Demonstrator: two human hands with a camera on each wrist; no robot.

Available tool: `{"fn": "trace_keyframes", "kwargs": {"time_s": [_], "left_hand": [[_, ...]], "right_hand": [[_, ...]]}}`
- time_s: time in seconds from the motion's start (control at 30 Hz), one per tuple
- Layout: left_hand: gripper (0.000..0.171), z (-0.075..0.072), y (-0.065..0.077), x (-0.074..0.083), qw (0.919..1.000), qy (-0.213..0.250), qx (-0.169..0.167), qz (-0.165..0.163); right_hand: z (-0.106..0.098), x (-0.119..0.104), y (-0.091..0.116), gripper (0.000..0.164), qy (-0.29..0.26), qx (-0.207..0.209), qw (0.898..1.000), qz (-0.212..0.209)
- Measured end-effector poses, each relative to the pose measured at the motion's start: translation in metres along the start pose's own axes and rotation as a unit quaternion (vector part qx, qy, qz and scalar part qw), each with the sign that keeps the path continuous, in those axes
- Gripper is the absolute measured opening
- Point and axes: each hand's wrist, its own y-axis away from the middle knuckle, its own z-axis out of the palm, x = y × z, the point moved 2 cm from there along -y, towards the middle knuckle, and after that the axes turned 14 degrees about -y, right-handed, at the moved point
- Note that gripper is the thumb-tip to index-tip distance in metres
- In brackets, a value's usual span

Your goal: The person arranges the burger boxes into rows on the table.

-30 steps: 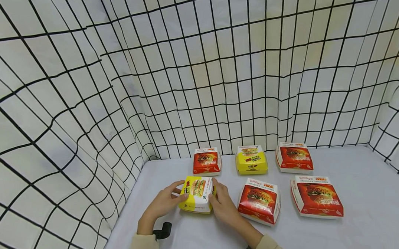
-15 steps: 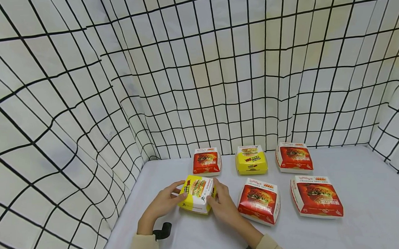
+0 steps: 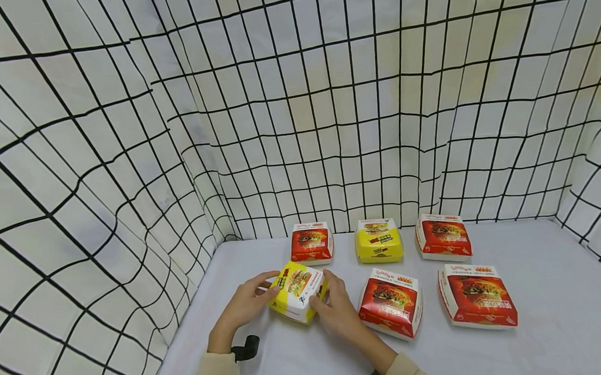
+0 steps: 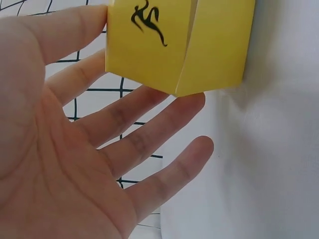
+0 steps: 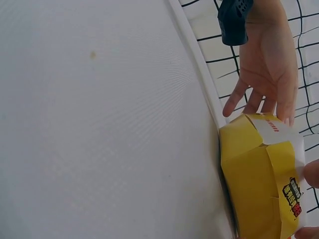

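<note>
Both hands hold a yellow and white burger box (image 3: 299, 291) on the near left part of the table. My left hand (image 3: 244, 303) has its thumb on the box's left top edge and the index finger at the far left corner. In the left wrist view the other fingers (image 4: 169, 186) of that hand are spread below the box. My right hand (image 3: 337, 306) grips the right side, thumb near the front corner and fingers along the far side. The right wrist view shows the box's yellow side (image 5: 249, 184), with the right thumb (image 5: 312, 173) at its edge.
Behind stand a small red box (image 3: 311, 244), a yellow box (image 3: 378, 241) and another red box (image 3: 442, 238) in a row. Two more red boxes (image 3: 390, 303) lie to the right. White walls with black netting (image 3: 338, 124) enclose the white table (image 3: 563, 310).
The burger box has turned clockwise between both hands, its far left corner swinging to the right and its front right corner to the left. The other boxes have not moved.
</note>
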Motion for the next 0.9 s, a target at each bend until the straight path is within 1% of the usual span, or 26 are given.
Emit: {"fn": "trace_keyframes", "kwargs": {"time_s": [0.3, 0.53, 0.63, 0.8, 0.9], "left_hand": [[0.035, 0.005, -0.001, 0.002, 0.9996, -0.006, 0.025, -0.011], [0.031, 0.012, -0.005, 0.002, 0.9984, -0.001, 0.057, 0.003], [0.03, 0.016, -0.007, 0.003, 0.9975, 0.002, 0.07, 0.006], [0.03, 0.017, -0.009, 0.004, 0.9964, 0.0, 0.085, 0.005], [0.033, 0.014, -0.008, 0.005, 0.9963, -0.006, 0.086, 0.0]], "right_hand": [[0.002, -0.001, 0.0, 0.069, 0.007, 0.019, 1.0, -0.002], [0.001, -0.003, 0.001, 0.051, 0.017, 0.029, 0.999, -0.011], [0.002, -0.004, 0.001, 0.048, 0.022, 0.035, 0.999, -0.008], [0.002, -0.004, 0.0, 0.047, 0.019, 0.042, 0.999, -0.001], [0.002, -0.004, 0.0, 0.052, 0.014, 0.039, 0.999, 0.003]]}}
